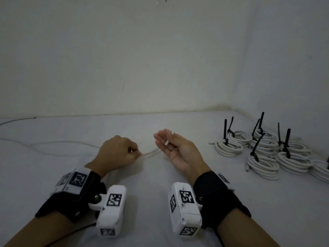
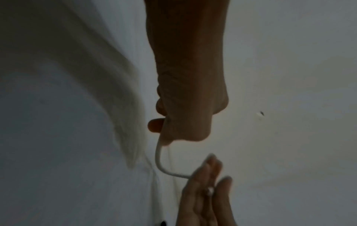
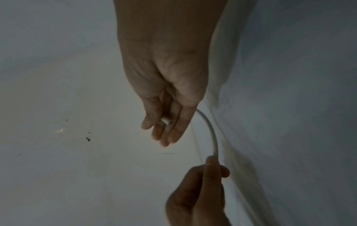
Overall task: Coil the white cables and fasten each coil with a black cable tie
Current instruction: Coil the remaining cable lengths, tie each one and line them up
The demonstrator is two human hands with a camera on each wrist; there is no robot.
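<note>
The left hand (image 1: 117, 152) is curled, knuckles up, pinching a loose white cable (image 3: 209, 130) that arcs across to the right hand (image 1: 175, 150). That hand lies palm up, fingers nearly straight, with the cable's end (image 1: 167, 142) between them. Tied coils (image 1: 263, 154) with black cable ties (image 1: 256, 147) lie beyond the right hand's outer side on the white surface (image 1: 151, 175).

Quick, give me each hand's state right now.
Left hand: fingers curled, pinching the white cable a little way back from its end.
Right hand: palm up, fingers nearly straight, the cable's end held between them.
</note>
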